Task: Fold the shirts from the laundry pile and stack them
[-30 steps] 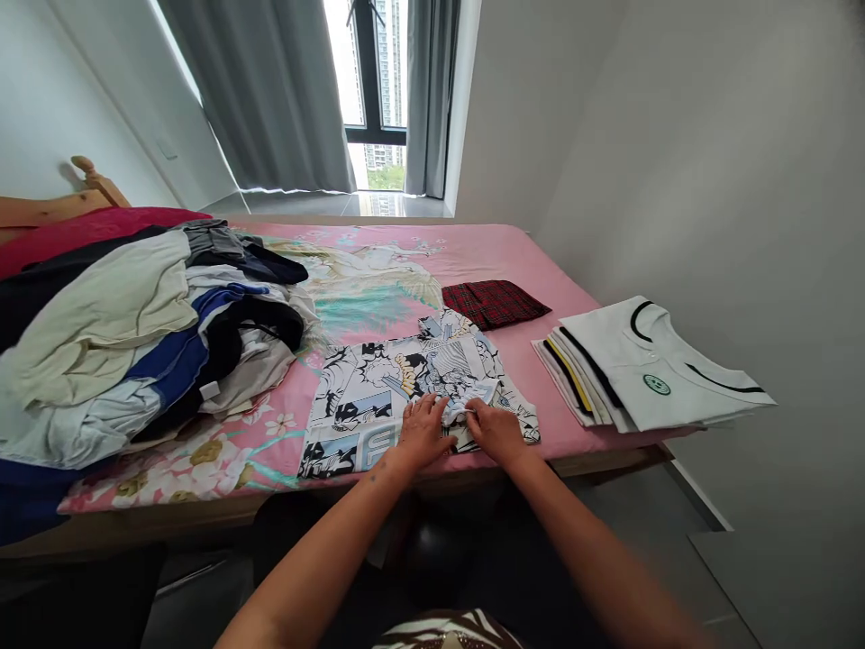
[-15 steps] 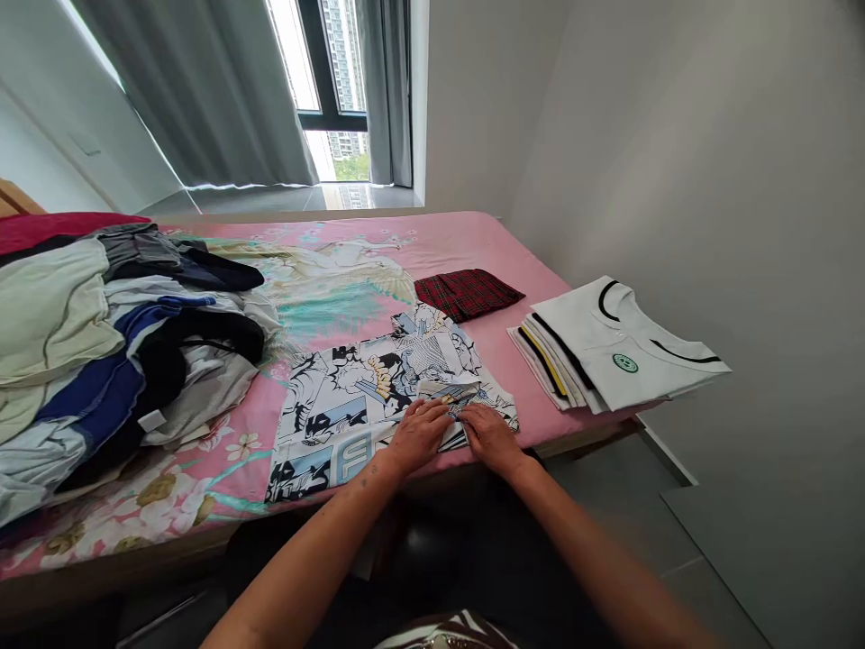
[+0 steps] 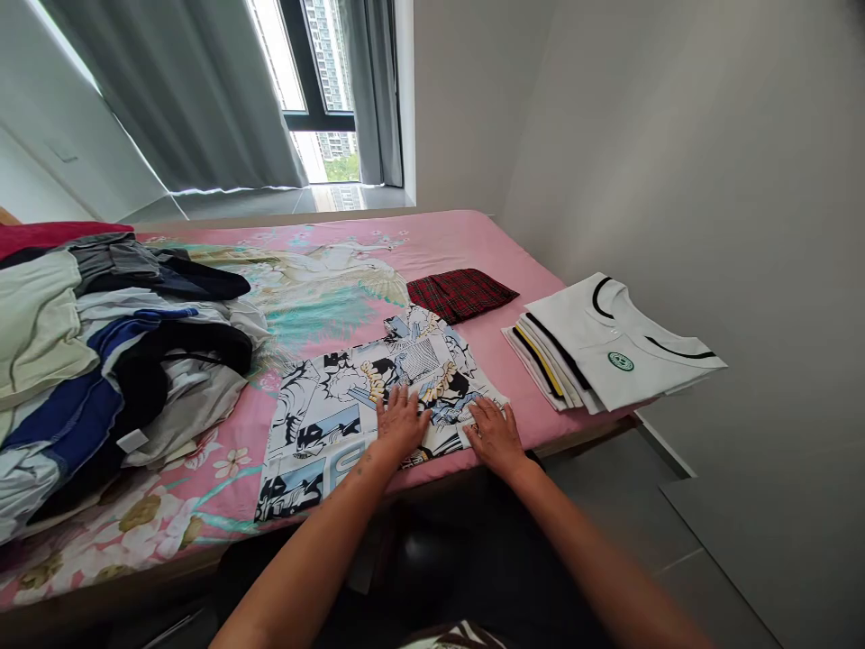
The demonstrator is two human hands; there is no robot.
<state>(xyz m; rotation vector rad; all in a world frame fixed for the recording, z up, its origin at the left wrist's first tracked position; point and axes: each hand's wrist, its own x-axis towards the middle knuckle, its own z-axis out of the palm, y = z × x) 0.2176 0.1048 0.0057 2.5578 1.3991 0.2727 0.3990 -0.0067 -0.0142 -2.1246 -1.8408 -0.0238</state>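
Head: left hand partly hides printed garment.

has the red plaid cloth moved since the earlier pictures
No, the red plaid cloth lies in the same place, judged against the bed's far right corner; only the camera view has shifted.

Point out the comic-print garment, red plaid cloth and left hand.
Comic-print garment (image 3: 358, 403), head view: its printed fabric.
Red plaid cloth (image 3: 463, 295), head view: its upper surface.
Left hand (image 3: 404, 424), head view: back of the hand.
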